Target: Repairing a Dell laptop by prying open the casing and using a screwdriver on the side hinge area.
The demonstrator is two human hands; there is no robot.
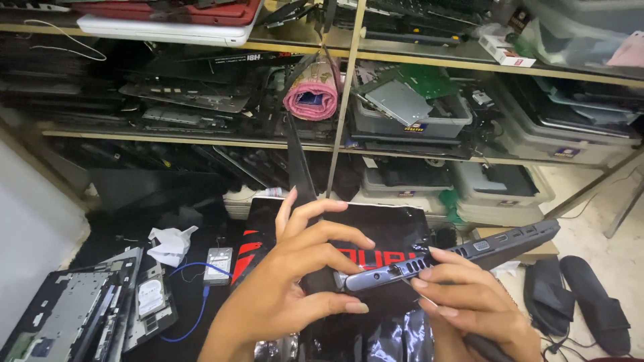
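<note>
You have one view only, from the camera on your head, so no second view shares any part of the scene. It looks forward and down from your own eye line, tilted slightly, so the shelves slant across the upper half. It sits close: your hands fill the lower middle, the left hand and the right hand cut off at the wrists by the bottom edge. Farther off, the frame reaches the racks of parts straight ahead. To your left it takes in the dark floor mat, to your right the pale floor and a pair of sandals.
</note>
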